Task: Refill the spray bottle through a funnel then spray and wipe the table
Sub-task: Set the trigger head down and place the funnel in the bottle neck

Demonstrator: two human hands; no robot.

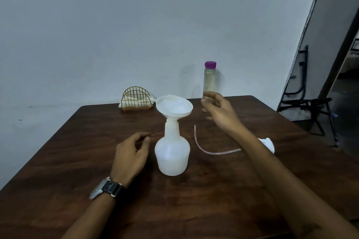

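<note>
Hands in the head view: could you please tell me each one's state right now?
Left hand: open, holding nothing, beside the spray bottle.
Right hand: at the purple-capped bottle; grip cannot be told.

Dining corner: wooden table (194, 200), napkin holder (136, 99)

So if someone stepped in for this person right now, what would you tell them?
Left hand: loosely curled beside the spray bottle, holding nothing.
Right hand: open, at the base of the purple-capped bottle; no grip visible.
Done: spray head is off and lies on the table; funnel sits in the spray bottle's neck.
Left: uncap, pour, refit the head, spray, wipe.
</note>
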